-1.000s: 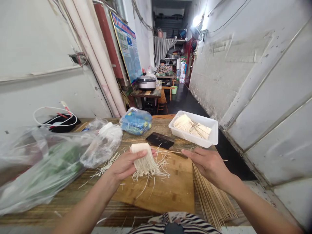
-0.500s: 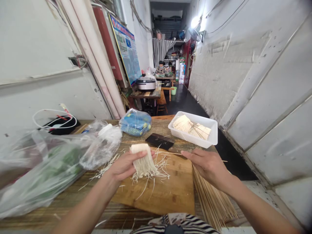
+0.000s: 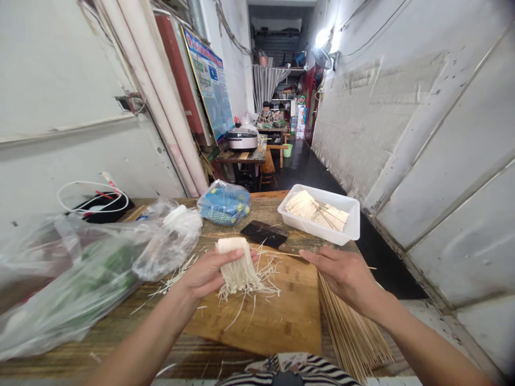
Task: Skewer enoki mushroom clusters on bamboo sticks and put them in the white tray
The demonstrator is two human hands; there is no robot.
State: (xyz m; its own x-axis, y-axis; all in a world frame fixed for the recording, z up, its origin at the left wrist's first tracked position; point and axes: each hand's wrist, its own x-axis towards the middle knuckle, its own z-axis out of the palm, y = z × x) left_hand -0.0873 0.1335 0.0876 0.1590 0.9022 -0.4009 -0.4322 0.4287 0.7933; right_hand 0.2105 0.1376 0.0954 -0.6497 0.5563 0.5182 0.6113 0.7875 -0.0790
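A flattened bunch of enoki mushrooms [image 3: 238, 268] is gripped in my left hand [image 3: 209, 271], thumb on top, the thin stems hanging down over the wooden cutting board [image 3: 281, 305]. My right hand [image 3: 341, 271] is closed on a thin bamboo skewer [image 3: 286, 254], whose left part points toward the bunch; whether its tip touches the mushrooms I cannot tell. Just behind the skewer lies a cleaver [image 3: 263, 234] with a dark blade and wooden handle. Loose enoki strands [image 3: 270, 271] are scattered on the board.
A white plastic tub [image 3: 350, 225] holding skewered enoki stands at the back right. Many bamboo skewers [image 3: 354, 327] lie right of the board. Plastic bags [image 3: 100, 268] with greens cover the left side; a blue bagged bundle [image 3: 224, 202] sits behind. A person [image 3: 266, 113] sits far back.
Both hands keep nearly the same positions, with the enoki bunch and skewer still held. The view shifts very slightly.
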